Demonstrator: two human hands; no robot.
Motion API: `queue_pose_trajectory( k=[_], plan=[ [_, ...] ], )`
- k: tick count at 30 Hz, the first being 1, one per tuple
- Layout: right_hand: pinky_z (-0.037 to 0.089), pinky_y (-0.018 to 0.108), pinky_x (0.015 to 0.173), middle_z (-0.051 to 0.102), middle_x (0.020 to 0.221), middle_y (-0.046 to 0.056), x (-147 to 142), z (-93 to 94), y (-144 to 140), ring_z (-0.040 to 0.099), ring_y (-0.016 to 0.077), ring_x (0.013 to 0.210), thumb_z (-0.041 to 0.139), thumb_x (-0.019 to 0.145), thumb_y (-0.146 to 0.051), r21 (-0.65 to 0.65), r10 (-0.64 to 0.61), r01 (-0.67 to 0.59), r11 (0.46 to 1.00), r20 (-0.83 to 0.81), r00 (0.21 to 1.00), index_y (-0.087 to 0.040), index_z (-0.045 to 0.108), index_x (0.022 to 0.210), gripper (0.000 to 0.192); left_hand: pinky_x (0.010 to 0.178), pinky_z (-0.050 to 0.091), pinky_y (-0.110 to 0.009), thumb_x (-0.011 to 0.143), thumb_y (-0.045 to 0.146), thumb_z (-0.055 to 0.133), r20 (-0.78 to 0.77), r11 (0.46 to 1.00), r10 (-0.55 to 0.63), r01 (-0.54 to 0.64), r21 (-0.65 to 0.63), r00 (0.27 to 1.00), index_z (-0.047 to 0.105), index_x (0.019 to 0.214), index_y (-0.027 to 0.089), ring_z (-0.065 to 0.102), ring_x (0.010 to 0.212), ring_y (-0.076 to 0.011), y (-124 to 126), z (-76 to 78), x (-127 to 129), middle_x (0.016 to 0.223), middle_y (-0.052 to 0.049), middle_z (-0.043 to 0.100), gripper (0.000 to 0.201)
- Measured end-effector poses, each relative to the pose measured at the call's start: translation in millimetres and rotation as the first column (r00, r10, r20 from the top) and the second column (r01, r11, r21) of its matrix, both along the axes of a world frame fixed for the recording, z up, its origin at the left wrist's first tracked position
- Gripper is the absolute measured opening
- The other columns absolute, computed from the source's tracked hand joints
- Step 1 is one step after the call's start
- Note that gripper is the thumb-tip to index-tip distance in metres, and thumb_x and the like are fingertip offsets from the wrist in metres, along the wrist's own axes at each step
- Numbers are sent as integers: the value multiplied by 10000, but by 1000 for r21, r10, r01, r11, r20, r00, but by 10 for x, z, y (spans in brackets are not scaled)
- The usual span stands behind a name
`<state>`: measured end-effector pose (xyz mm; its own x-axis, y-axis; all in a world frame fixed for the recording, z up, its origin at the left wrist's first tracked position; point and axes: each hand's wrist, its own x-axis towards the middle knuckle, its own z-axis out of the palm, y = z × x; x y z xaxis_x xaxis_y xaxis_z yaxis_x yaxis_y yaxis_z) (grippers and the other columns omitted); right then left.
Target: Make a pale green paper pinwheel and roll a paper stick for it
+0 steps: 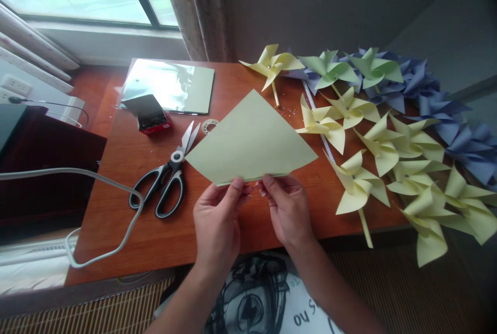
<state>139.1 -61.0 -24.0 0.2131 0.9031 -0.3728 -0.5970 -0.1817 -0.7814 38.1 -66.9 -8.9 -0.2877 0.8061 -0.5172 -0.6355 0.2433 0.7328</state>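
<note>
A pale green sheet of paper [252, 137] is held up over the table, one corner pointing away from me. Its near edge is folded or rolled into a narrow strip. My left hand [219, 215] pinches that edge on the left, thumb on top and fingers beneath. On the right, my right hand [289, 209] grips the same edge in a like way. Black-handled scissors [171, 173] lie with blades parted, left of the paper. A roll of tape [209, 126] sits just beyond the blades, partly hidden by the paper.
Several yellow paper pinwheels [357, 181], two green ones [330, 70] and a heap of blue ones [419, 85] cover the table's right side. An opened small red box [154, 122] stands near a shiny pack of paper [171, 85]. A white cable [128, 189] loops over the left edge.
</note>
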Motion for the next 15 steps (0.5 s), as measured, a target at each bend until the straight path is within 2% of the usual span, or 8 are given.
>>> queue_pose_trajectory(
  k=[3, 9, 12, 15],
  plan=[
    [510, 226, 603, 744, 661, -10, 38, -2, 4, 660, 115, 621, 895, 683, -283, -47, -57, 57, 997, -2, 998, -199, 765, 716, 158, 662, 584, -206, 631, 243, 929, -50, 999, 46, -45, 22, 998, 716, 786, 154, 713, 633, -106, 28, -14, -70, 723, 3, 759, 278],
    [528, 181, 592, 748, 650, -18, 69, 6, 8, 673, 95, 627, 918, 663, -295, -89, -63, 58, 994, -48, 997, -210, 765, 696, 178, 677, 572, -195, 655, 273, 918, -72, 994, 76, -70, 80, 994, 728, 821, 175, 708, 647, -101, 20, -36, -121, 711, 14, 742, 271],
    [545, 190, 579, 747, 658, -9, 71, 28, 15, 671, 101, 612, 917, 658, -269, -108, -59, 49, 993, -88, 994, -198, 762, 678, 171, 723, 583, -215, 689, 292, 902, -25, 991, -3, 6, 135, 1000, 749, 892, 191, 735, 746, -129, -30, -38, -59, 807, -15, 773, 273],
    [558, 180, 572, 741, 654, -12, 79, 59, 17, 663, 93, 595, 916, 660, -254, -109, -38, 25, 994, -116, 992, -189, 763, 681, 167, 747, 589, -213, 695, 244, 898, -18, 985, -82, 84, 150, 996, 768, 878, 185, 744, 790, -138, -55, -44, -2, 836, -29, 790, 232]
  ],
)
